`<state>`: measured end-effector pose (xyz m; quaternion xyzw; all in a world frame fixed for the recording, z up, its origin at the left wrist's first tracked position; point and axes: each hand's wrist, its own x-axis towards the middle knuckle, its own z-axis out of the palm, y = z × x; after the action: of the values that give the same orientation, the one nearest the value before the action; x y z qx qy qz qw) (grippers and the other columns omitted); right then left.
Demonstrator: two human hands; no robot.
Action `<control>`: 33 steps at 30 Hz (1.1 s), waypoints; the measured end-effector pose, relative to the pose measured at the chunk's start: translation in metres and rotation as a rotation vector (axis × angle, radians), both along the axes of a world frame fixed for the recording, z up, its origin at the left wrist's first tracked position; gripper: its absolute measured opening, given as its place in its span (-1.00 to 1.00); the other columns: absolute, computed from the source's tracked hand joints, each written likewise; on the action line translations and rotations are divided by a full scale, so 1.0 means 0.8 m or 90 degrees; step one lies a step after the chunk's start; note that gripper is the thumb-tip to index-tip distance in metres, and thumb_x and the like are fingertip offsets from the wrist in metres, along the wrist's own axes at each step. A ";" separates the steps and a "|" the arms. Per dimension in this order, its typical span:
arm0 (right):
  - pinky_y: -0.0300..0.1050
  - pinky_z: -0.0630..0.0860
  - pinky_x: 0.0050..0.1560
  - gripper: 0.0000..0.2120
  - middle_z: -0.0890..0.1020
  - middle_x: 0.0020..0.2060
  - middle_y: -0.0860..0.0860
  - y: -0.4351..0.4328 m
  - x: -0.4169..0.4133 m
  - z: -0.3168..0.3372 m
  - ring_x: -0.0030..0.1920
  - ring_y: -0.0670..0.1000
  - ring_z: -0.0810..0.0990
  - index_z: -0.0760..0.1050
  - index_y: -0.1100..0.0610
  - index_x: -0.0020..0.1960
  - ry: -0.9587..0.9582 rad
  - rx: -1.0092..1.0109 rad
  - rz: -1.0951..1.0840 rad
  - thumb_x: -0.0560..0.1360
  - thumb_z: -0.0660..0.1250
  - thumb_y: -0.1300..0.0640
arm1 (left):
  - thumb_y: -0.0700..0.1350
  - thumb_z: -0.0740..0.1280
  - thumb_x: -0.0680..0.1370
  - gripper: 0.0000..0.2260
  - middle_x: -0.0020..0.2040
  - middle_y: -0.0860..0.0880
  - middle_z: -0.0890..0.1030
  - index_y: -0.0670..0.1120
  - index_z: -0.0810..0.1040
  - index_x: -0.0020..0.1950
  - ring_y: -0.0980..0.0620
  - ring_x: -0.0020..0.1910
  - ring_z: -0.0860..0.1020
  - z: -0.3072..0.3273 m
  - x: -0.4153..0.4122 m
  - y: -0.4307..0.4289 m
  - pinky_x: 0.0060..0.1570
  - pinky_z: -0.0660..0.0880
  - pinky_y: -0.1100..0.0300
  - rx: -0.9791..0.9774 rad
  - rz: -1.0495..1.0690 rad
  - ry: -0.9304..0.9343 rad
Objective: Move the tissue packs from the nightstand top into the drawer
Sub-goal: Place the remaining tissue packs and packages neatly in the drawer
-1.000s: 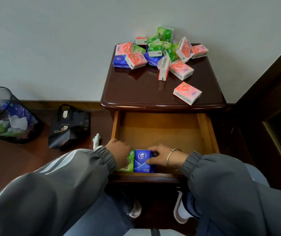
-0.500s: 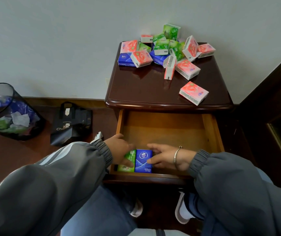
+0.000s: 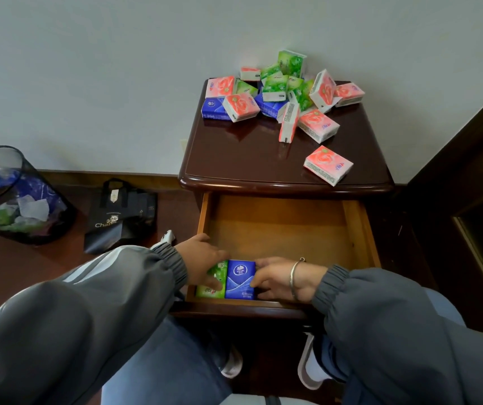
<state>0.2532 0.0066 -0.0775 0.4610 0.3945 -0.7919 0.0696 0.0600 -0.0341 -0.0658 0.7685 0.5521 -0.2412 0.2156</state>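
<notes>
Glossy rectangular green pack (image 3: 209, 291) and blue pack (image 3: 240, 280), printed "Vinda", lie side by side at 7 o'clock in bare-wood drawer (image 3: 278, 229). Left hand (image 3: 202, 258) grips green pack; right hand (image 3: 278, 277) pinches blue pack's 3 o'clock edge.

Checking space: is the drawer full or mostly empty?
Mostly empty: the drawer shows only a green pack and blue pack at its front.

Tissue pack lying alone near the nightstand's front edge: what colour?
Pink and white tissue pack, clearest in the head view.
</notes>
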 end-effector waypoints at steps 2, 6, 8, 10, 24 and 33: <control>-0.14 0.49 0.02 -0.62 0.57 0.17 0.06 -0.001 0.000 0.002 0.12 -0.01 0.54 0.37 0.12 0.28 -0.034 0.047 0.041 0.49 0.22 0.35 | 0.23 0.30 0.49 -0.38 0.35 0.02 0.48 0.05 0.22 0.47 -0.01 0.33 0.41 0.006 0.000 -0.001 0.42 0.04 0.10 -0.003 0.013 -0.017; -0.22 0.46 -0.06 -0.41 0.40 0.38 0.05 0.017 0.007 0.024 0.19 0.01 0.44 0.22 0.08 0.47 -0.123 0.282 0.113 0.49 0.33 0.19 | 0.11 0.30 0.54 -0.49 0.32 0.04 0.48 0.03 0.30 0.46 0.08 0.24 0.46 0.032 -0.004 0.000 0.15 0.32 0.29 0.046 0.113 -0.172; -0.10 0.50 0.12 -0.56 0.48 0.31 0.05 0.034 0.016 0.048 0.22 0.03 0.50 0.38 0.07 0.36 -0.093 0.384 0.126 0.49 0.34 0.17 | 0.05 0.30 0.56 -0.58 0.27 0.07 0.52 0.02 0.39 0.40 0.20 0.13 0.49 0.053 -0.008 0.008 0.09 0.37 0.38 0.105 0.183 -0.263; 0.00 0.50 0.23 -0.73 0.61 0.15 0.07 0.055 0.029 0.075 0.16 0.03 0.57 0.51 0.05 0.19 -0.035 0.506 0.116 0.50 0.34 0.17 | -0.02 0.30 0.57 -0.69 0.17 0.06 0.59 0.01 0.48 0.31 0.25 0.04 0.52 0.073 -0.012 0.021 0.03 0.39 0.46 0.179 0.241 -0.350; 0.13 0.40 0.24 -0.16 0.42 0.30 0.10 0.199 0.071 0.103 0.29 0.19 0.39 0.24 0.05 0.41 -0.441 0.912 0.084 0.29 0.34 -0.37 | 0.18 0.31 0.51 -0.47 0.12 -0.07 0.55 -0.17 0.40 0.31 -0.03 0.11 0.52 0.117 0.052 0.254 0.04 0.40 0.17 0.370 0.623 -0.537; -0.05 0.45 0.08 -0.44 0.55 0.13 0.08 0.222 0.081 0.087 0.12 0.12 0.51 0.41 0.12 0.26 -0.323 0.894 -0.082 0.34 0.45 -0.06 | 0.04 0.39 0.46 -0.42 0.30 -0.22 0.46 -0.26 0.35 0.34 -0.19 0.24 0.47 0.084 0.090 0.323 0.11 0.42 0.08 0.335 0.646 -0.407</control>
<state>0.3181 0.1840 -0.0079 0.5875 0.7514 -0.2257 -0.1983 0.1320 0.2243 0.0017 0.4735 0.7953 0.2741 0.2612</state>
